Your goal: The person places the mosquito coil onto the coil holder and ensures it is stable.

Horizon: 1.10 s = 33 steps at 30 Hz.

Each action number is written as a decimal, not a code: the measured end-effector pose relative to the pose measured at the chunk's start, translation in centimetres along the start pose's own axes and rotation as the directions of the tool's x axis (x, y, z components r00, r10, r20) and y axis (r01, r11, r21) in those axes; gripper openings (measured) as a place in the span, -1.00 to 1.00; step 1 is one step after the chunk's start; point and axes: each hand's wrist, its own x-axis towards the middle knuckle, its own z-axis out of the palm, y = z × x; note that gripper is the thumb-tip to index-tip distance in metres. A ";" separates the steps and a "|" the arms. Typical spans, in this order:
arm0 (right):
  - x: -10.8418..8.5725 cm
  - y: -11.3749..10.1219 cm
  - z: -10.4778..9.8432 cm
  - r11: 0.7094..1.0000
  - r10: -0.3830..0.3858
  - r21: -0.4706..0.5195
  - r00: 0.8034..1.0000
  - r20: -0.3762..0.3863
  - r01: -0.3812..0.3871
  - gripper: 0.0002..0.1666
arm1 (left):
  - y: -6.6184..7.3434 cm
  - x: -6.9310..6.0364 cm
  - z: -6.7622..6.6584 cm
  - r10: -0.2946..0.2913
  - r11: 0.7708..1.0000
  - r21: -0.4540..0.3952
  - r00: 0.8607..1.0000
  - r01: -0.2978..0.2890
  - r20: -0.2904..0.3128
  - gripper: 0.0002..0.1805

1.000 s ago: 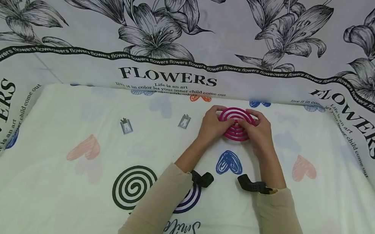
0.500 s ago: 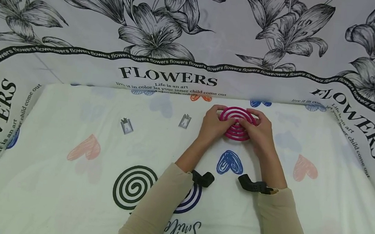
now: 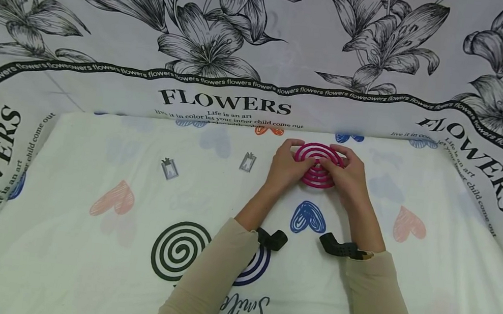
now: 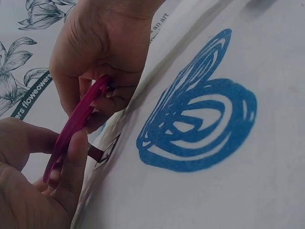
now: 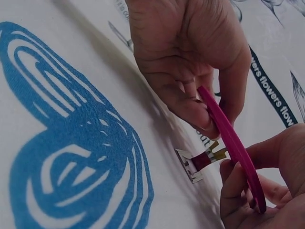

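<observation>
Magenta, the coil [image 5: 233,143] sits pinched in the curled fingers and thumbs of the left hand [image 3: 286,166] and right hand [image 3: 350,175], the thumbs close together over its middle. Just beside the fingers is a metal holder [image 5: 188,166]; whether it touches the coil I cannot tell. Left of the left fingers are two silver holders [image 3: 247,162], well apart from a dark green spiral [image 3: 180,252].

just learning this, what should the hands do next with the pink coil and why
Probably press the pink coil gently down onto the metal stand before letting go: the left hand and right hand both grip it, and the stand sits just under its middle in the right wrist view, but whether it is firmly seated can't be told.
</observation>
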 end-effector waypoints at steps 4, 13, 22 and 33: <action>0.1 0.1 0.1 1.000 -0.009 -0.003 1.000 0.002 0.009 -0.23 | -0.1 0.1 0.1 0.000 1.000 0.012 1.000 0.000 -0.001 -0.36; 0.2 0.3 0.0 1.000 -0.012 0.001 1.000 0.011 0.012 -0.23 | -0.2 0.0 0.1 0.011 1.000 0.016 1.000 -0.011 0.000 -0.37; 0.2 0.4 0.0 1.000 -0.010 0.004 1.000 0.013 0.010 -0.22 | -0.2 0.0 0.1 0.007 1.000 0.007 1.000 -0.007 0.001 -0.38; 0.3 0.4 0.1 1.000 0.018 0.001 1.000 0.016 -0.018 -0.20 | -0.1 -0.1 0.1 -0.003 1.000 -0.004 1.000 0.003 0.004 -0.38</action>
